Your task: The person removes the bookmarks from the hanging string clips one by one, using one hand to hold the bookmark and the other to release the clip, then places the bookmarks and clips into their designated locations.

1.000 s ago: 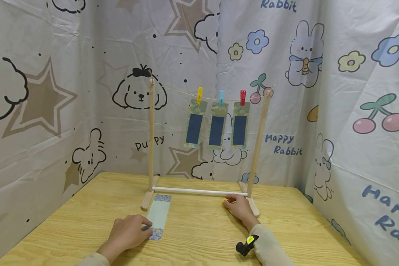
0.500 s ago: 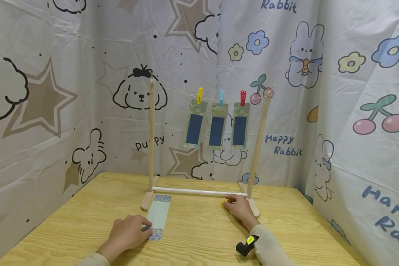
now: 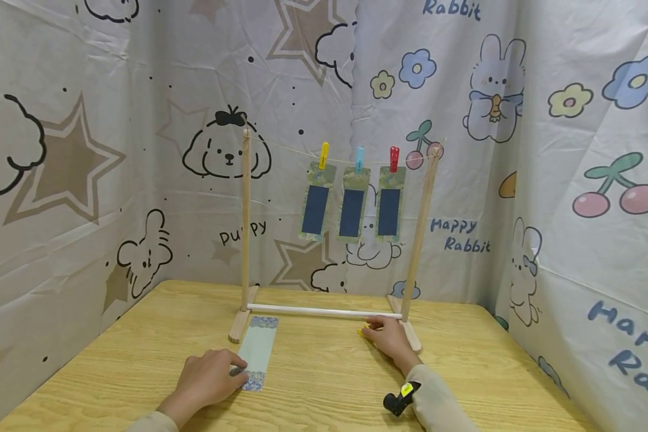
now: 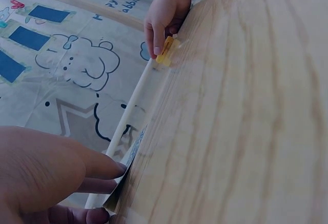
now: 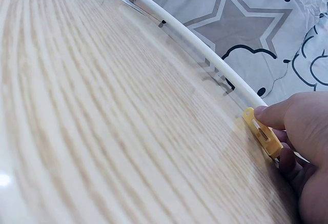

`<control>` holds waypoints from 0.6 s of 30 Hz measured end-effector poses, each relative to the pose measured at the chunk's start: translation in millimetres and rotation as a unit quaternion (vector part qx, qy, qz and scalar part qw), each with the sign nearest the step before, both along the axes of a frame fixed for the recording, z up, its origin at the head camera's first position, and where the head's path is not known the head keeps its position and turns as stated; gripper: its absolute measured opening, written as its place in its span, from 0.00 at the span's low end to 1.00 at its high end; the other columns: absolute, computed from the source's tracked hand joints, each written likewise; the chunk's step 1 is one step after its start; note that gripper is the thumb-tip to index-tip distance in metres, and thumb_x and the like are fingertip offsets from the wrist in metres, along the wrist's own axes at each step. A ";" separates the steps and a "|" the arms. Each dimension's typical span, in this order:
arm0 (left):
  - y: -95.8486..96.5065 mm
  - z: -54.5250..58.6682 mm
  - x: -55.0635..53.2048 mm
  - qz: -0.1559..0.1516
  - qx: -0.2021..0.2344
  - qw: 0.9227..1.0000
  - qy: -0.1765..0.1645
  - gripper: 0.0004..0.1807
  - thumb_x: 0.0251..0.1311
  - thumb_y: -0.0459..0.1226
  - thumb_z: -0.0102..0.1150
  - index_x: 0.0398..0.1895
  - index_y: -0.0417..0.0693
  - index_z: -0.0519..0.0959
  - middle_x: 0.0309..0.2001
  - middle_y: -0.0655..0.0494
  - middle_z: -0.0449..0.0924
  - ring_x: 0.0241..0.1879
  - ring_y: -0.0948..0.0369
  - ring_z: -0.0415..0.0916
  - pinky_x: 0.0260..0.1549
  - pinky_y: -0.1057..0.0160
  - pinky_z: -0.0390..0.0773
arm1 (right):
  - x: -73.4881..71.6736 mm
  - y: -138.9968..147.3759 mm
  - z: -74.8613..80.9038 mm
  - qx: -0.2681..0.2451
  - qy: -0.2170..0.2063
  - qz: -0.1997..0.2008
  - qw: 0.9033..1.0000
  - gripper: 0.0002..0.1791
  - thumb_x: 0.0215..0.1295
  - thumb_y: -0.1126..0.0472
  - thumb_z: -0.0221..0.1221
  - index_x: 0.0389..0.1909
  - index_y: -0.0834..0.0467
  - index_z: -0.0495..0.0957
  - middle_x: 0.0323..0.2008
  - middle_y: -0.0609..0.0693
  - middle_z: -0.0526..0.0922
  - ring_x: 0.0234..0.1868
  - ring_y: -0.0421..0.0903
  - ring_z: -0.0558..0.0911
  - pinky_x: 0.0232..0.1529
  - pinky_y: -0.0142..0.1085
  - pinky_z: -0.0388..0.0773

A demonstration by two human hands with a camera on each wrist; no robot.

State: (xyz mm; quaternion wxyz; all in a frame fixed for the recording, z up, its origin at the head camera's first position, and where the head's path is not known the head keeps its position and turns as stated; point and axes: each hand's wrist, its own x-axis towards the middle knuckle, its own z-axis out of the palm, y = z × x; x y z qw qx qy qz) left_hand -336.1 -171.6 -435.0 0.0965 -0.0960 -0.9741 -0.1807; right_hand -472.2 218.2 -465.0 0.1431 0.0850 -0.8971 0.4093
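My left hand (image 3: pixel 209 377) pinches the left edge of a pale green paper strip (image 3: pixel 260 345) with blue patterned ends, near its front end. In the left wrist view the strip's corner (image 4: pixel 117 197) tilts up between thumb and finger. Over by the stand's right foot, my right hand (image 3: pixel 387 337) holds a yellow clothespin (image 5: pixel 263 133) between thumb and fingers, low at the wooden tabletop. Three strips with dark blue centres hang from a string, held by a yellow clothespin (image 3: pixel 324 155), a light blue clothespin (image 3: pixel 359 159) and a red clothespin (image 3: pixel 394 158).
The stand has a left wooden post (image 3: pixel 246 222), a right wooden post (image 3: pixel 422 234) and a white crossbar (image 3: pixel 324 311) low between them. Its left foot (image 3: pixel 239 326) is beside the pale strip. A printed curtain (image 3: pixel 194 240) encloses the table (image 3: pixel 313 390) behind and at both sides.
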 end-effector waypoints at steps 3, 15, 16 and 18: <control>-0.1 -0.1 -0.4 -0.001 -0.001 1.000 0.002 0.08 0.58 0.47 0.74 0.39 0.59 0.92 0.43 0.56 0.88 0.41 0.50 0.84 0.40 0.34 0.74 | 0.7 -0.3 1.0 -0.005 0.000 0.002 1.000 0.18 0.65 0.61 0.70 0.54 0.65 0.85 0.39 0.48 0.84 0.44 0.49 0.83 0.47 0.47 0.79; -0.1 -0.5 0.4 0.002 0.002 1.000 -0.001 0.08 0.58 0.47 0.74 0.39 0.59 0.92 0.43 0.57 0.88 0.42 0.50 0.83 0.41 0.35 0.74 | 1.9 -0.7 1.6 0.000 -0.007 -0.001 1.000 0.18 0.66 0.60 0.70 0.54 0.64 0.85 0.39 0.48 0.84 0.46 0.50 0.83 0.48 0.48 0.78; -0.1 -0.5 0.6 0.002 0.003 1.000 0.000 0.08 0.58 0.47 0.74 0.39 0.59 0.92 0.43 0.57 0.88 0.42 0.50 0.83 0.41 0.35 0.74 | 1.9 -0.8 1.5 0.000 -0.007 -0.001 1.000 0.18 0.66 0.60 0.70 0.54 0.64 0.85 0.39 0.48 0.84 0.46 0.50 0.83 0.48 0.48 0.79; 0.1 -0.4 0.8 0.003 0.003 1.000 0.000 0.08 0.58 0.47 0.74 0.39 0.59 0.92 0.43 0.57 0.88 0.42 0.50 0.83 0.41 0.35 0.74 | 1.6 -0.7 1.3 0.000 -0.006 -0.002 1.000 0.18 0.66 0.60 0.70 0.54 0.64 0.85 0.39 0.48 0.84 0.46 0.50 0.83 0.48 0.48 0.79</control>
